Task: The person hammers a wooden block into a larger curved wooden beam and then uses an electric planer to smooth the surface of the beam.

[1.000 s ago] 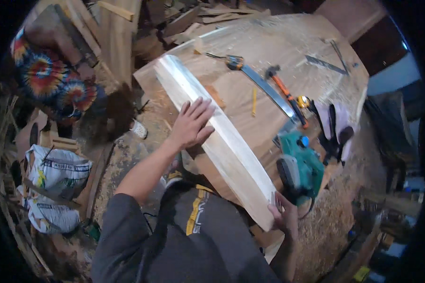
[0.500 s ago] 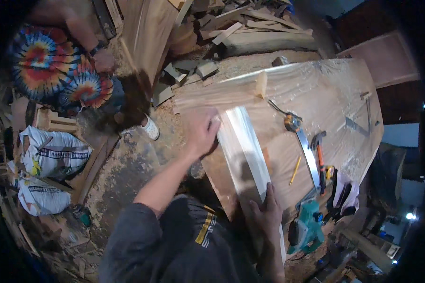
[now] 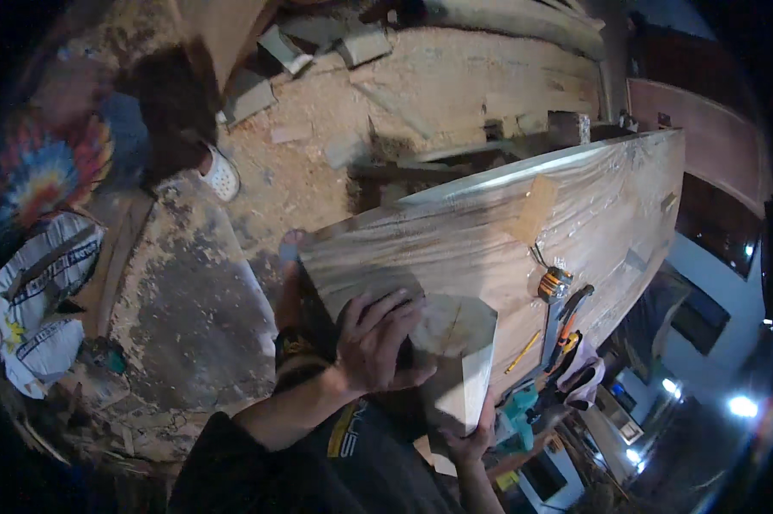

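A thick wooden post [image 3: 476, 373] with planed facets is tilted up, its pale, many-sided end turned toward me. My right hand [image 3: 474, 439] grips the post lower down along its side. At the left edge of the post's end is my left hand [image 3: 376, 341], fingers apart and slightly curved, thumb spread away from them. Whether its fingertips press on the wood cannot be made out. Behind the post stretches a large wooden tabletop [image 3: 386, 244]. On it lie a tape measure [image 3: 554, 283], a yellow pencil [image 3: 522, 352] and an orange-handled hammer [image 3: 568, 321].
A teal power planer [image 3: 517, 420] sits at the right near a pinkish cloth [image 3: 582, 373]. A flat wood offcut [image 3: 534, 208] rests on the tabletop. Wood blocks [image 3: 363, 45] and shavings cover the floor. At left are a white sack [image 3: 39, 291] and another person's white shoe [image 3: 221, 174].
The post has been raised from lying along the tabletop, so its end now faces me. My left hand has come in lower beside that end. The view has shifted.
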Motion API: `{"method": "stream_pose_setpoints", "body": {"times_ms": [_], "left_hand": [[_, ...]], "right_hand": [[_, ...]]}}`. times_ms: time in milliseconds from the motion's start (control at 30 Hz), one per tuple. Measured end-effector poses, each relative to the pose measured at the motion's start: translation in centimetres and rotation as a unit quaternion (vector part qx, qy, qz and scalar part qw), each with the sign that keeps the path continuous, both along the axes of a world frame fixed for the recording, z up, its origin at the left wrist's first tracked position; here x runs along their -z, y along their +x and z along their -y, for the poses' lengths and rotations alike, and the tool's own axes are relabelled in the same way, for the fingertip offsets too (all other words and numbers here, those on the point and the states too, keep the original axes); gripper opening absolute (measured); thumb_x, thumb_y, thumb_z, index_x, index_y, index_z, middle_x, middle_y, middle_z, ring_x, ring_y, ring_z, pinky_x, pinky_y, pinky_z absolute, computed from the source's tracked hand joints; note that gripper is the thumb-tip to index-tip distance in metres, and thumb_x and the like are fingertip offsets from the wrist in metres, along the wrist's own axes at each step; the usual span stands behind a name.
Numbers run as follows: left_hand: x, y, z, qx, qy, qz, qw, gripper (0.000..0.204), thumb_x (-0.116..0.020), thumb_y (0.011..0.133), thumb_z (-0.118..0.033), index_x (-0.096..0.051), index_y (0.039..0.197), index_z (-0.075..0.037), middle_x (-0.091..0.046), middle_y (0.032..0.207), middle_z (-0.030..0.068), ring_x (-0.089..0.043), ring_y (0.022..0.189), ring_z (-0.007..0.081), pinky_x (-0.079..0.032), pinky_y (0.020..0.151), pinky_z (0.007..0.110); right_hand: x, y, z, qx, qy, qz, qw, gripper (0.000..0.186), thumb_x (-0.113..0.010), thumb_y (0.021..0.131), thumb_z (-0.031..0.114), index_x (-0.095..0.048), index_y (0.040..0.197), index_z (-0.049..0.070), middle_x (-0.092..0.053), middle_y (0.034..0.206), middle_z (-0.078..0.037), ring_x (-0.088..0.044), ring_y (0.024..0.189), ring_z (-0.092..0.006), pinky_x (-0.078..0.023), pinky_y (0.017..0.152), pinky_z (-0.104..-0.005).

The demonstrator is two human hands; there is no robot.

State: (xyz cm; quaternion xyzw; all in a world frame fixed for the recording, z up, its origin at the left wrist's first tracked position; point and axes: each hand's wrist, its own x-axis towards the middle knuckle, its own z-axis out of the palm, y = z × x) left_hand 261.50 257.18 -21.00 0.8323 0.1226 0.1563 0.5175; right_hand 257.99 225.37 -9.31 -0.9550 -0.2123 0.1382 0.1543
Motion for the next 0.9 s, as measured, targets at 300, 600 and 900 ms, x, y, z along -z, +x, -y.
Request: {"method": "stream_pose_setpoints", "body": {"times_ms": [300, 600, 900], "left_hand": [[0.0, 0.2, -0.5, 0.011, -0.018, -0.040, 0.999, 0.064, -0.053, 0.092, -0.071, -0.063, 0.107, -0.010, -0.072, 0.124, 0.0080, -0.065, 0.121, 0.0236, -0.025, 0.114, 0.045], [0.5, -0.2, 0.0, 0.033, -0.022, -0.046, 0.998, 0.070, -0.044, 0.092, -0.076, -0.060, 0.108, -0.009, -0.073, 0.121, 0.0089, -0.065, 0.117, 0.0255, -0.023, 0.114, 0.050], [0.4, -0.3, -0.1, 0.036, -0.007, -0.030, 0.999, 0.069, -0.043, 0.094, -0.075, -0.060, 0.109, -0.009, -0.073, 0.120, 0.0091, -0.066, 0.114, 0.0268, -0.027, 0.110, 0.052]], "right_hand": [[-0.8, -0.7, 0.9, 0.053, -0.089, -0.098, 0.990, 0.116, -0.089, 0.070, 0.054, -0.031, 0.152, -0.004, -0.047, 0.145, -0.033, -0.053, 0.127, -0.0510, -0.047, 0.103, -0.0598], [-0.2, 1.3, -1.1, 0.071, -0.026, -0.125, 0.989, 0.112, -0.091, 0.072, 0.045, -0.030, 0.152, -0.003, -0.047, 0.146, -0.032, -0.053, 0.129, -0.0486, -0.047, 0.104, -0.0591], [-0.8, 0.9, -0.5, 0.098, -0.027, -0.176, 0.979, 0.117, -0.090, 0.072, 0.051, -0.026, 0.154, -0.004, -0.044, 0.149, -0.031, -0.052, 0.130, -0.0503, -0.043, 0.108, -0.0603]]}}
